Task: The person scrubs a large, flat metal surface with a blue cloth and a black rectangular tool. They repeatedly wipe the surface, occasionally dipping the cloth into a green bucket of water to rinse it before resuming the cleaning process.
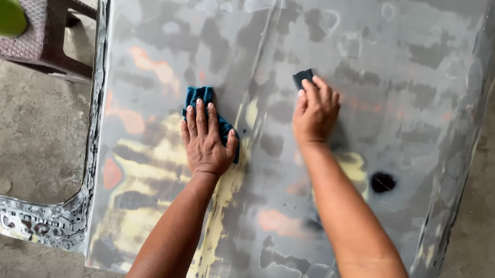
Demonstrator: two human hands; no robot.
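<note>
Body-repair workshop (sanded car panel (294,130), concrete floor (24,137))

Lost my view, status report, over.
Left hand flat on blue cloth. Right hand presses dark sanding block. Both on grey panel. Nothing blocking.

— What sits under each grip?
— The left hand (206,139) presses flat on a blue cloth (206,111); the right hand (315,111) pins a dark sanding pad (303,77) under its fingertips, both on the patchy grey panel (299,45).

On the panel (378,61) lie both hands — the left hand (204,142) flat on a cloth (196,96) left of centre, the right hand (315,111) on a pad (301,77) right of it. A stool (42,29) stands off the panel's left edge.
</note>
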